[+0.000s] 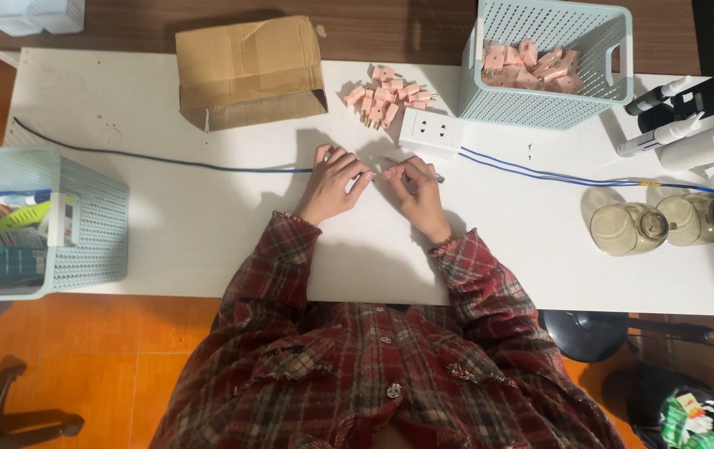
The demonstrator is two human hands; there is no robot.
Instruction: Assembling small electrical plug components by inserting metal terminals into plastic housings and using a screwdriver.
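Single head-worn view, looking steeply down from above. Close over the white table [207,224]. Far table edge at top.

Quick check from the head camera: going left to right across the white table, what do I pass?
Pale blue basket at the left edge → cardboard box → left hand → right hand → second pale blue basket holding pink plugs → two glass jars.
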